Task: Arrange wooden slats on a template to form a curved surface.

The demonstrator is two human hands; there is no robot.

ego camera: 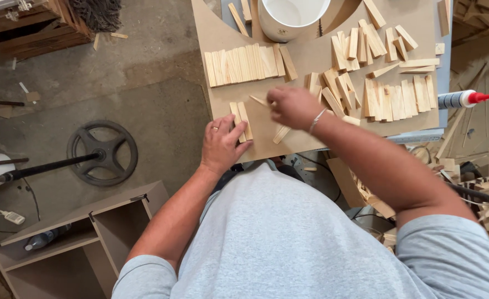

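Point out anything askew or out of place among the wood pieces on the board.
The row of slats at the board's upper left is neat except its right end, where one piece leans askew. A loose slat lies slanted under the right hand. The left hand steadies two upright slats.

- The small slats (248, 65) I'm sorting are pale bare wood, unfinished and matt, with visible grain.
- My counter's top is a brown fibreboard sheet (311, 55), smooth and dull (its cut edges look paler).
- The bucket (290, 16) is white plastic, slightly glossy.
- The glue bottle (466, 99) has a shiny red plastic nozzle.
- The floor (145, 94) is rough, stained concrete.
- My shirt (289, 238) is soft grey cloth.
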